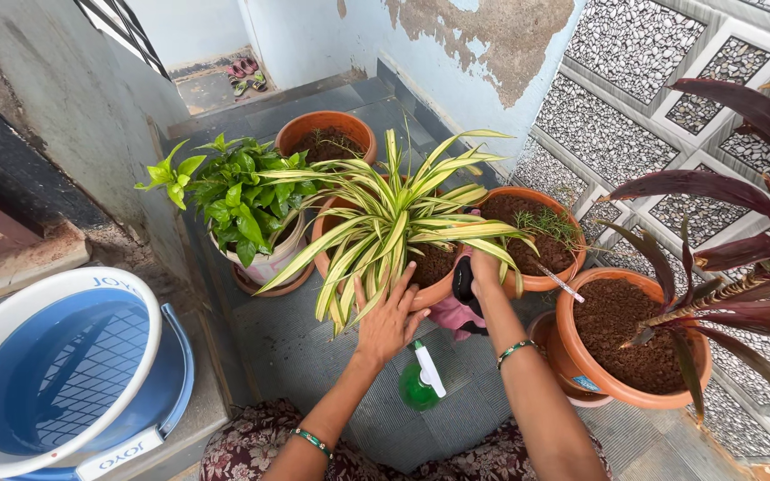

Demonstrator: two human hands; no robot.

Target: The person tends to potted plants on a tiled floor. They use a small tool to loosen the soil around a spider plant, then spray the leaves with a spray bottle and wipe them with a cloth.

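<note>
- The left hand (pixel 389 319) lies flat with fingers spread, resting among the lower leaves of the striped spider plant (pixel 389 223); it clamps on nothing.
- The right hand (pixel 483 267) reaches in behind the same leaves and is mostly hidden by them, with a pink cloth (pixel 456 313) bunched just under it; whether its fingers are closed I cannot tell.
- The spider plant sits in a terracotta pot (pixel 434 289) on the grey step, right in front of the person.
- The leaves look soft and bendable, likely to crease or tear if pulled; the pot, full of soil, is probably heavy and brittle, so the rim or sides seem the safer hold.
- Just nearer than the pot lies a green spray bottle (pixel 421 379).
- Left of the pot stands a leafy green plant (pixel 233 191); right of it, a soil-filled pot (pixel 626 343) with a dark red plant.
</note>
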